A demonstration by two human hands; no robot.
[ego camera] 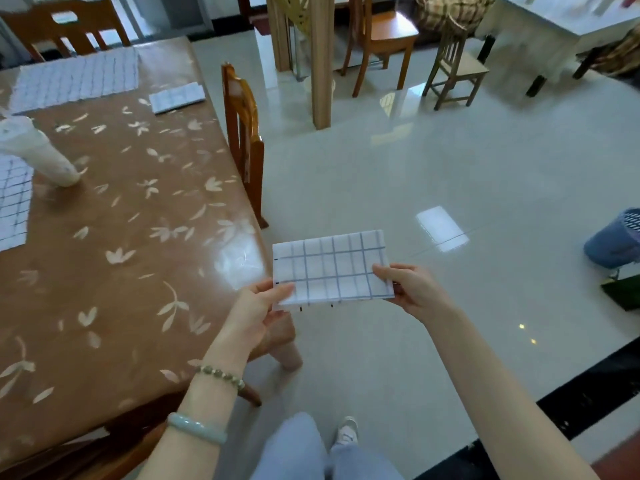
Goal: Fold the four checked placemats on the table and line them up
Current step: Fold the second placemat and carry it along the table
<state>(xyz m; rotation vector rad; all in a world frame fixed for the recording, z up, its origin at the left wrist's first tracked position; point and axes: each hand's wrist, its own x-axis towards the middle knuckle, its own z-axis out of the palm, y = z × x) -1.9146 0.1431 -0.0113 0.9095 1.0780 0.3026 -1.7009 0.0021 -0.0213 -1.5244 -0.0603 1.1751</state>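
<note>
Pinching the held mat by its two near corners, both sets of fingers are closed on the cloth. The left fingers clamp the near left corner and the right fingers clamp the near right corner. The left hand and right hand keep it spread flat between them, checked face up. This mat is folded small and hangs in the air over the floor, just off the right edge of the bench and near its closest corner. The left wrist carries a bead bracelet and, further up the arm, a pale bangle.

On the bench, a folded mat lies near the far right edge. An open mat lies flat at the far end, beside the folded one but apart from it. Another unfolded one, the edge mat, lies on the left side of the bench and is cut off by the picture's border. A white bottle lies tipped over beside it. A chair stands against the right side of the bench.
</note>
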